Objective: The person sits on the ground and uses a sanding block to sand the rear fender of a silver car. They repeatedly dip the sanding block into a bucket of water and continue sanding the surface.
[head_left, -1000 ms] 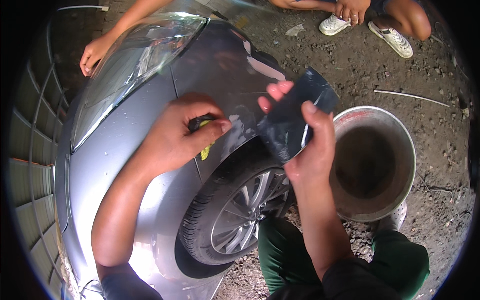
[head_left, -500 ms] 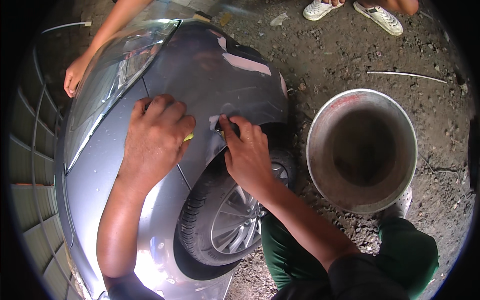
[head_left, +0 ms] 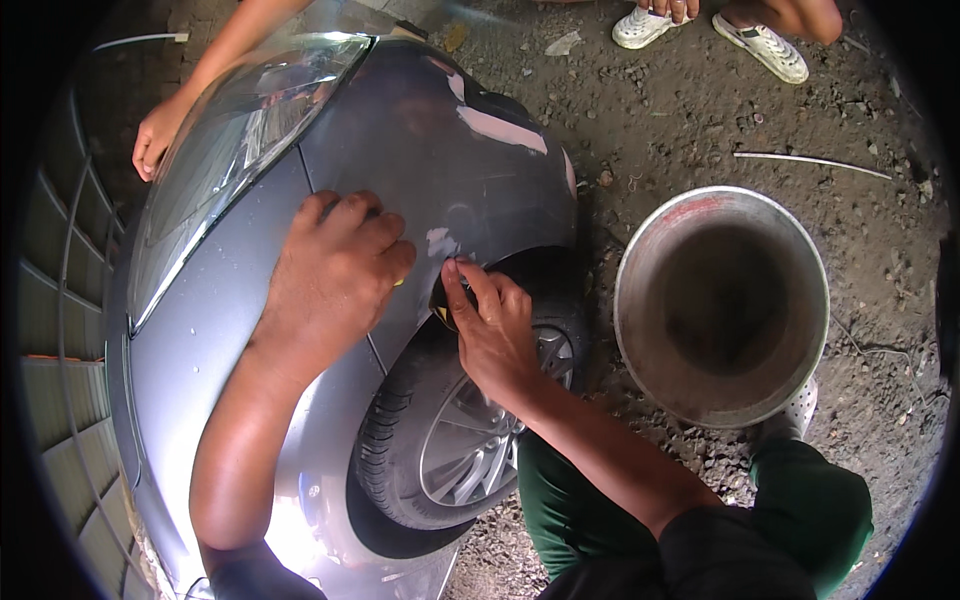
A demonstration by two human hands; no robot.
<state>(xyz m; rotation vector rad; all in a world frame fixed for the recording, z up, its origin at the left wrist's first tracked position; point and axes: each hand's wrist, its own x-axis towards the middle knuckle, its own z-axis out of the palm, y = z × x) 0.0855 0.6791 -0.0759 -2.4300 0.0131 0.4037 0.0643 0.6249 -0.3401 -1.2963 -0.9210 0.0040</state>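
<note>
My left hand (head_left: 345, 265) is closed over something on the grey car fender (head_left: 390, 160). Only a bit of yellow shows by its fingers, so what it holds stays hidden. To its right, my right hand (head_left: 497, 325) pinches a small dark piece with a yellow edge (head_left: 440, 302), at the lip of the wheel arch above the tire (head_left: 395, 440). Just above those fingers, a pale, sanded-looking patch (head_left: 438, 242) marks the fender. Farther forward on the bodywork are larger pinkish filler patches (head_left: 503, 130).
A large round metal pot (head_left: 640, 345) stands on the gravelly ground to the right, beside my leg. Another person's hand (head_left: 155, 135) rests near the headlight (head_left: 235, 160). White shoes (head_left: 765, 48) of someone else show at the top. A metal grille (head_left: 65, 290) lines the left.
My left hand has slid to the right across the fender. My right hand has moved slightly down toward the wheel arch, uncovering more of the pale patch.
</note>
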